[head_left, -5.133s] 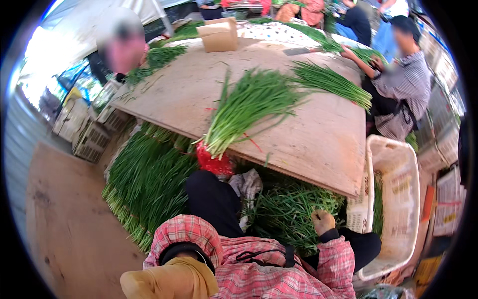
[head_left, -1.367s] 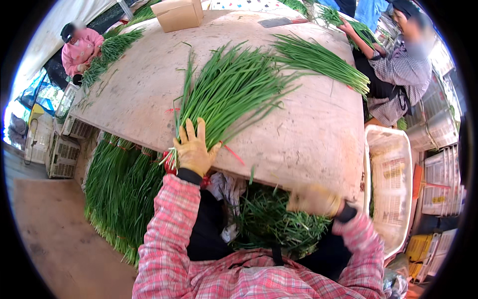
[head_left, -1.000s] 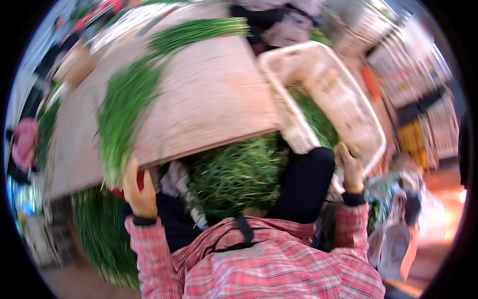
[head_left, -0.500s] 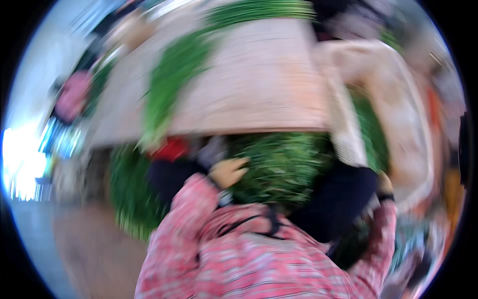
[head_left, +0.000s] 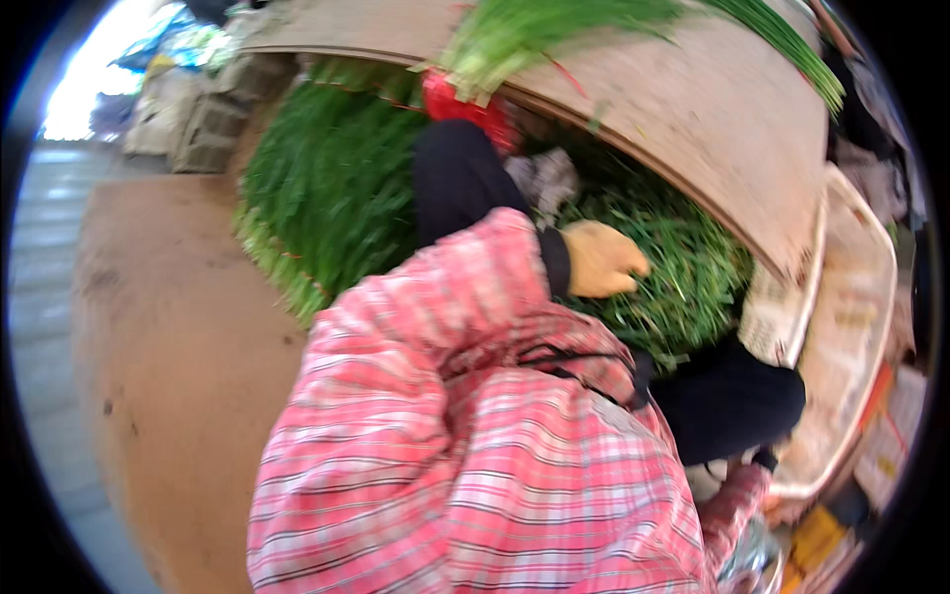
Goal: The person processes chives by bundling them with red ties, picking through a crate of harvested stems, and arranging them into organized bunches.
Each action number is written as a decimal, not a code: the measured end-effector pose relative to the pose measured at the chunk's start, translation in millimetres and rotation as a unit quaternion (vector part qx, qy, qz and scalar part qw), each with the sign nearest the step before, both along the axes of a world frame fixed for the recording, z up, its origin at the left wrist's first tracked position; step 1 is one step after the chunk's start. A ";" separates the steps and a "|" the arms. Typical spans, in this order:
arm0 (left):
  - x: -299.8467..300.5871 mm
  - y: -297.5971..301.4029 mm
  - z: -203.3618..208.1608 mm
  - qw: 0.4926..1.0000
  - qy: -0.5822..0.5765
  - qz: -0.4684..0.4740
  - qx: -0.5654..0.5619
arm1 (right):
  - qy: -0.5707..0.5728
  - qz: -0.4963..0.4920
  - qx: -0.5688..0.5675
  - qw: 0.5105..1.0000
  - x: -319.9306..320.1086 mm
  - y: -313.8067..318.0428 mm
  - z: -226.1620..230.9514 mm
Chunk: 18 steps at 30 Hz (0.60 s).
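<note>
The left hand [head_left: 602, 259] is held half-curled over loose greens [head_left: 688, 277] below the near edge of the tabletop [head_left: 717, 163]; whether anything's gripped can't be told. Right hand can't be made out past the knee [head_left: 737, 396]. Probably the reaching step; for a grab, tighter curling would be needed.

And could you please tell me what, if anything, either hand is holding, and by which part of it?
It cannot be told: the left hand is over the loose green leaves, but no grip shows; the right hand is hidden.
</note>
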<state>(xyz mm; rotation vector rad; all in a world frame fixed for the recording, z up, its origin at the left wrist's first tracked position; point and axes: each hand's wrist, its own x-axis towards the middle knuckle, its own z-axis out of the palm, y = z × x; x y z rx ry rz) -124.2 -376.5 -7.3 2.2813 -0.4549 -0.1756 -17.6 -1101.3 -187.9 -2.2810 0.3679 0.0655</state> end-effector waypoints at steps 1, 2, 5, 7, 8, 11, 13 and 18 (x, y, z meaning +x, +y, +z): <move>-6.3 0.9 16.9 0.999 0.030 -0.016 -0.034 | -0.019 -0.007 0.023 1.000 -20.7 -17.4 0.2; -24.6 13.3 37.6 0.997 0.063 0.021 -0.036 | -0.044 -0.044 0.123 0.990 1.6 61.3 11.8; -53.9 28.6 60.9 0.981 0.186 -0.019 -0.043 | -0.015 -0.079 0.040 0.996 -28.4 125.3 86.4; -66.2 33.5 62.7 0.968 0.236 -0.073 0.048 | -0.007 -0.070 0.035 0.997 -52.6 152.5 111.8; -77.2 32.0 50.4 0.969 0.213 -0.099 0.075 | -0.013 -0.075 0.030 0.997 -65.8 159.3 116.2; -110.0 30.0 29.5 0.975 0.184 -0.121 0.043 | -0.004 -0.072 0.014 0.997 -77.7 175.7 127.1; -122.8 32.4 27.6 0.975 0.210 -0.073 0.007 | -0.003 -0.063 0.045 0.997 -73.2 198.3 142.5; -126.8 54.2 36.1 0.973 0.228 -0.043 0.012 | -0.022 -0.054 0.104 0.993 -69.8 192.1 136.5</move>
